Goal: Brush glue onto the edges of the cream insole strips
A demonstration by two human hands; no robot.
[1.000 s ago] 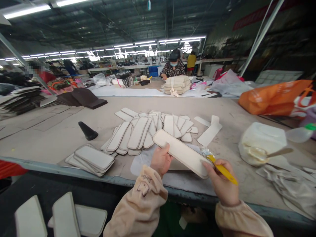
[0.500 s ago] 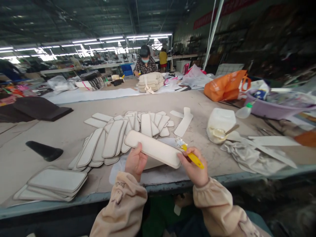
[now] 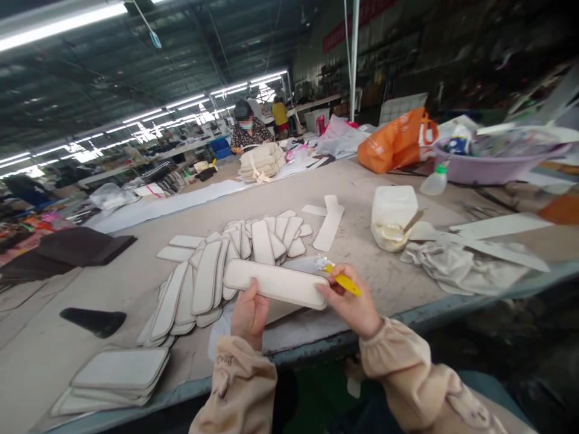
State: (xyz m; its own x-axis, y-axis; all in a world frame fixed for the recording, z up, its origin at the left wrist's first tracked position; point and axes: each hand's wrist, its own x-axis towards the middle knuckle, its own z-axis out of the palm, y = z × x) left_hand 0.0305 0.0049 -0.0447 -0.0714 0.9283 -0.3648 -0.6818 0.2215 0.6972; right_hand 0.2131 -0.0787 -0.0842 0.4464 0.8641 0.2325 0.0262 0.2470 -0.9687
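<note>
A long cream panel with rounded ends point(image 3: 275, 283) is held above the table's front edge. My left hand point(image 3: 249, 313) grips it near its left part, thumb on the upper face and fingers underneath. At the other end, my right hand point(image 3: 350, 301) pinches the panel's corner and also holds a yellow-handled brush point(image 3: 346, 283). White paste coats the bristles, which point up and left. Behind the panel lies a spread heap of similar panels point(image 3: 208, 274). Part of another panel shows on the table beneath the held one.
A stack of panels point(image 3: 120, 367) sits front left, near a black cone-shaped object point(image 3: 94, 320). On the right are a white paste jug point(image 3: 393, 211), a crumpled cloth point(image 3: 461, 262), a green-capped bottle point(image 3: 435, 179), an orange bag point(image 3: 393, 141) and a purple basin point(image 3: 488, 166). Across the table sits a person point(image 3: 248, 129).
The view has tilted and shifted. The panel now lies closer to level, its right end raised in the picture. Both hands keep their hold, and the brush stays in my right hand.
</note>
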